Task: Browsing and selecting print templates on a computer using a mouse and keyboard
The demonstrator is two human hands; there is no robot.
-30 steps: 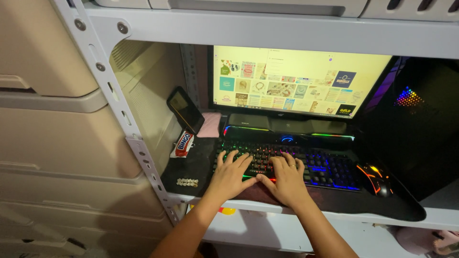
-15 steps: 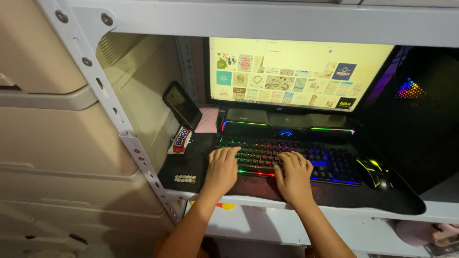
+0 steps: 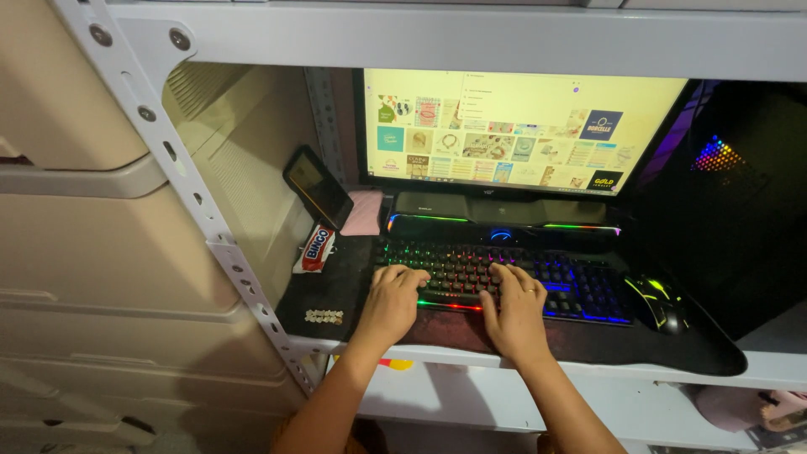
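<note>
Keyboard (image 3: 504,273), black with rainbow-lit keys, lying on dark desk mat (image 3: 336,290) across white metal shelf (image 3: 588,374). Left hand (image 3: 392,301) resting palm down on keyboard's left end, fingers curled over keys, nothing grasped. Right hand (image 3: 514,309) spread flat on keyboard's middle, fingertips on keys, ring visible on one finger, nothing grasped either. Black mouse with green-yellow glow (image 3: 660,301) just right of keyboard, untouched. Lit monitor showing pale yellow page of small picture tiles (image 3: 521,130) directly behind keyboard. Dark smartphone (image 3: 317,187) propped tilted behind keyboard's left corner, pink cloth (image 3: 364,213) beside it. Red-and-white snack wrapper (image 3: 317,248) left of keyboard on mat. Black computer case with coloured fan light (image 3: 723,168) behind and right of keyboard. Grey perforated shelf upright (image 3: 193,193) further left of keyboard.
</note>
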